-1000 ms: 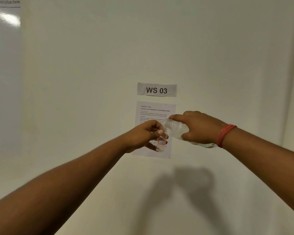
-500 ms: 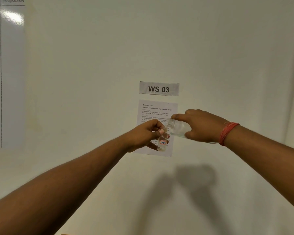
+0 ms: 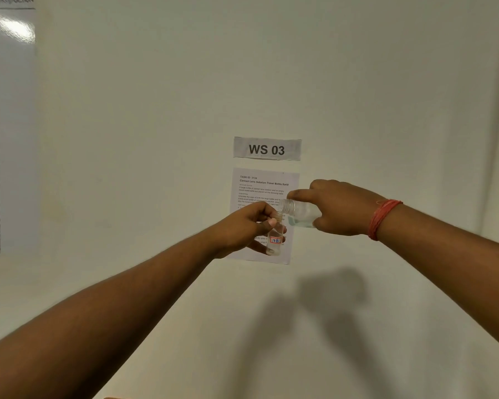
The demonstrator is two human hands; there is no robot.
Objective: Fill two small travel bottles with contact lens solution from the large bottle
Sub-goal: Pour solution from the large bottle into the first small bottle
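Note:
My left hand (image 3: 247, 227) holds a small clear travel bottle (image 3: 274, 241) upright in front of the wall; the bottle has a red-bordered label and a little clear liquid at its bottom. My right hand (image 3: 339, 208) grips the large clear bottle (image 3: 300, 211), tipped on its side with its open threaded neck pointing left, right above the small bottle's mouth. The two mouths look close to touching. Most of the large bottle's body is hidden inside my right hand. No second travel bottle and no caps show.
Both hands are raised before a pale wall with a "WS 03" sign (image 3: 267, 149) and a printed task sheet (image 3: 264, 191) behind them. A whiteboard (image 3: 9, 125) hangs at the far left. The hands' shadows fall on the wall below.
Both hands stay together in the same pouring pose. The large bottle's neck has settled slightly closer over the small bottle's mouth; the view shifted a little.

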